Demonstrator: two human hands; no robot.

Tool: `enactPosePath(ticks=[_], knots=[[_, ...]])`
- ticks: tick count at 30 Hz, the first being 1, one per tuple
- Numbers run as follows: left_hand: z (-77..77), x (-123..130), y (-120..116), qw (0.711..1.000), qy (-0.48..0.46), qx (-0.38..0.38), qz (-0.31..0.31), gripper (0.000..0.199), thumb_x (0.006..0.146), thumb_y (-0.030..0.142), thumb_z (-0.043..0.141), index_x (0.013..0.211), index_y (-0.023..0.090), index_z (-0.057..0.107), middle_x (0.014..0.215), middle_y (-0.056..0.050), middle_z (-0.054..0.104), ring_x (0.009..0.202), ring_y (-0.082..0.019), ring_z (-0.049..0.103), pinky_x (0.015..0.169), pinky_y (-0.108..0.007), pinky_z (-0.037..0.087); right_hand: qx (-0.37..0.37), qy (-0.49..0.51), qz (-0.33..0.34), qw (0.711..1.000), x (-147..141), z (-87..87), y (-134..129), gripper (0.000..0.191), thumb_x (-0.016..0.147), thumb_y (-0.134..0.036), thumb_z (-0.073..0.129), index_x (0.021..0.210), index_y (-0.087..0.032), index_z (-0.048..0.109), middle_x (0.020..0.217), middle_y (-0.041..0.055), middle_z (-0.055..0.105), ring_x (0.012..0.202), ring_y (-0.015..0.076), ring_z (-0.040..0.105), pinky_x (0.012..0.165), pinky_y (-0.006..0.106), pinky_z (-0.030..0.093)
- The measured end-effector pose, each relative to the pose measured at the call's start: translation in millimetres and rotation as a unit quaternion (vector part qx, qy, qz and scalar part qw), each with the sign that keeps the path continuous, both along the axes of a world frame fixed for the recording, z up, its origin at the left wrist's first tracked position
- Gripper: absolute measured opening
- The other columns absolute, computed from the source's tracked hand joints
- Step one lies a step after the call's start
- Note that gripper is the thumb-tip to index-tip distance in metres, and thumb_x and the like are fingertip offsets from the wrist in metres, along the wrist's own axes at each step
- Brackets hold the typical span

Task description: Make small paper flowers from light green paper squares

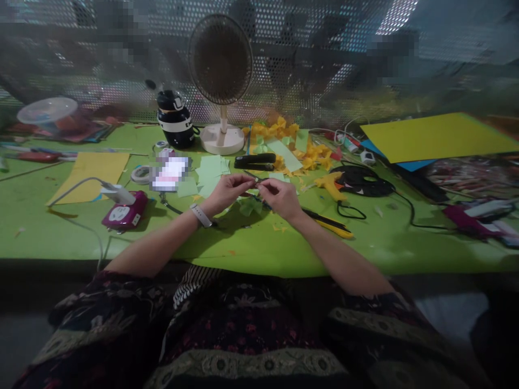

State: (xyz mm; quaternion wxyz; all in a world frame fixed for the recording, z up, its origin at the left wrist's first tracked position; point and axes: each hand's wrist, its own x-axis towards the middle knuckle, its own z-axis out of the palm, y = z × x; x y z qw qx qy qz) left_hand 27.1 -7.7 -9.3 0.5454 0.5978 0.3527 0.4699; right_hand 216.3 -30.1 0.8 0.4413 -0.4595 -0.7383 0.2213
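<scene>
My left hand (228, 193) and my right hand (280, 198) meet over the green table (227, 254), thumbs and fingertips pinched close together. Between them is something small that I cannot make out. Pale green paper pieces (210, 172) lie just behind my left hand, and a curled green piece (250, 206) is below the fingertips. A black stapler (255, 161) sits behind both hands. The black and yellow cutter (332, 226) lies beside my right forearm.
Behind stand a white fan (222, 139) and a dark bottle (177, 123). Orange paper flowers (316, 156) lie back right, near a yellow glue gun (332, 185). A lit phone (170, 174), tape roll (141, 174) and purple power adapter (126, 211) are left. Yellow sheets (441, 138) are far right.
</scene>
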Motion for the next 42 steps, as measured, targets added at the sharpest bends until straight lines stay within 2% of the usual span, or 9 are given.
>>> enactPosePath(ticks=[3,6,8,11,16,29,37,42], knots=[[1.8,-3.4,3.5,0.998,0.051,0.048,0.002,0.023,0.084,0.036,0.075,0.095,0.016,0.078,0.094,-0.008,0.078,0.084,-0.018,0.071,0.079,-0.033,0.059,-0.009,0.021,-0.015,1.0,4.9,3.1,2.6,0.023,0.087,-0.038,0.065,0.096,-0.018,0.073,0.083,0.0057,0.076,0.067,0.0176,0.068,0.067,0.032,0.058],[3.2,-6.7,6.7,0.978,0.147,0.15,0.002,0.016,0.085,0.029,0.073,0.092,0.016,0.078,0.092,-0.008,0.078,0.083,-0.018,0.071,0.079,-0.032,0.057,-0.007,0.003,0.025,1.0,8.6,3.4,5.1,0.035,0.086,-0.036,0.067,0.114,-0.017,0.073,0.095,0.0077,0.077,0.074,0.0184,0.07,0.074,0.034,0.06],[3.5,-8.6,8.3,0.956,0.208,0.205,0.003,0.013,0.086,0.024,0.07,0.093,0.017,0.079,0.092,-0.007,0.079,0.084,-0.019,0.072,0.08,-0.031,0.057,0.01,-0.039,0.055,0.998,9.7,1.9,6.5,0.033,0.086,-0.035,0.067,0.113,-0.017,0.075,0.1,0.0095,0.077,0.075,0.0193,0.07,0.076,0.035,0.059],[3.2,-10.9,9.6,0.934,0.264,0.239,0.004,0.015,0.089,0.022,0.066,0.096,0.018,0.078,0.095,-0.006,0.08,0.087,-0.018,0.073,0.08,-0.029,0.056,0.026,-0.076,0.061,0.995,10.0,-0.7,8.4,0.025,0.089,-0.032,0.064,0.105,-0.017,0.078,0.098,0.0096,0.078,0.076,0.0199,0.07,0.075,0.036,0.058],[4.1,-13.1,10.1,0.925,0.286,0.249,-0.006,0.016,0.09,0.018,0.063,0.098,0.019,0.078,0.099,-0.006,0.08,0.089,-0.017,0.073,0.08,-0.028,0.056,0.016,-0.07,0.062,0.995,10.0,-1.9,10.8,0.022,0.09,-0.029,0.064,0.103,-0.016,0.077,0.096,0.0089,0.077,0.077,0.0197,0.069,0.075,0.034,0.056],[4.1,-15.9,14.1,0.912,0.33,0.243,-0.021,0.016,0.091,0.021,0.064,0.097,0.018,0.078,0.096,-0.007,0.08,0.087,-0.017,0.072,0.082,-0.028,0.055,-0.025,-0.047,0.058,0.997,7.0,-2.4,12.8,0.014,0.087,-0.027,0.068,0.092,-0.016,0.075,0.085,0.0063,0.076,0.074,0.0179,0.067,0.072,0.032,0.052],[1.1,-15.1,14.5,0.925,0.313,0.215,-0.023,0.018,0.09,0.025,0.064,0.1,0.018,0.078,0.099,-0.007,0.08,0.089,-0.017,0.073,0.081,-0.028,0.056,-0.053,-0.035,0.047,0.997,7.1,-3.6,13.8,0.012,0.085,-0.027,0.069,0.09,-0.017,0.075,0.083,0.0054,0.075,0.074,0.0181,0.067,0.074,0.034,0.054],[5.2,-21.6,17.8,0.918,0.334,0.211,0.036,0.022,0.088,0.03,0.064,0.1,0.017,0.077,0.099,-0.009,0.079,0.084,-0.018,0.071,0.075,-0.029,0.055,-0.092,-0.097,-0.003,0.991,10.8,-3.9,17.8,0.009,0.084,-0.022,0.068,0.089,-0.017,0.075,0.084,0.0058,0.075,0.075,0.0192,0.067,0.075,0.034,0.053]])
